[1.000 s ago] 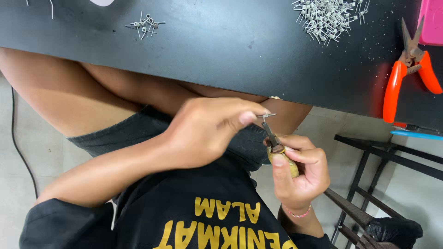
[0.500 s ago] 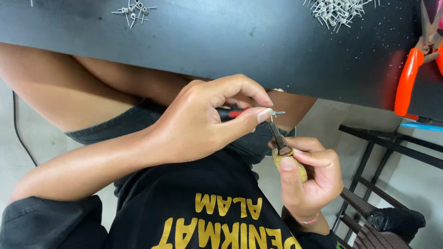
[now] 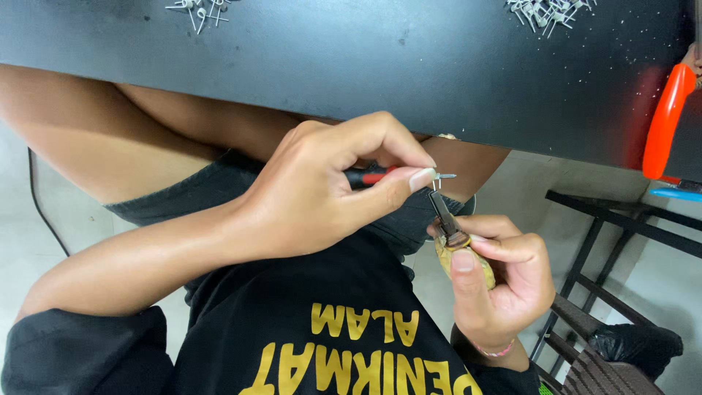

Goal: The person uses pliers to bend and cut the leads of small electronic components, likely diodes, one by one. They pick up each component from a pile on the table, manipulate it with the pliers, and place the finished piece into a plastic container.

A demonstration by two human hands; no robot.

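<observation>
Pliers (image 3: 444, 216) with yellowed handles sit closed in our right hand (image 3: 497, 281), tips nipping a small metal pin (image 3: 441, 176). Our left hand (image 3: 329, 190) pinches a red-and-black tool (image 3: 365, 176) against it. Bending seems underway; next needs steady turning. Farther, loose pins (image 3: 545, 11) lie on the black bench (image 3: 365, 58).

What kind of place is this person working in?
Probably a small hand-assembly workbench. A black table carries heaps of small metal pins, orange-handled pliers lie at its edge, and the right hand holds small pliers.
</observation>
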